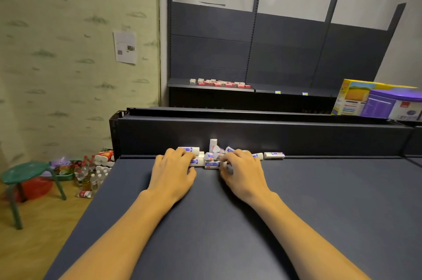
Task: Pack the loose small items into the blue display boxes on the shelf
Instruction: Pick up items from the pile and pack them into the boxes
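Observation:
Several small white erasers with blue labels (211, 164) lie in a loose pile on the dark shelf board (319, 200), against its raised back panel (296, 136). One eraser (213, 142) stands upright in the pile; another (274, 155) lies apart to the right. My left hand (173, 172) lies over the pile's left side, fingers curled on an eraser there. My right hand (243, 172) is on the pile's right side, fingers and thumb pinching an eraser. No blue display box is in view.
Yellow and purple product boxes (376, 101) stand at the right behind the back panel. Small red-and-white items (219, 83) lie on a far shelf. On the floor at left are a green stool (25, 172) and several bottles (91, 177).

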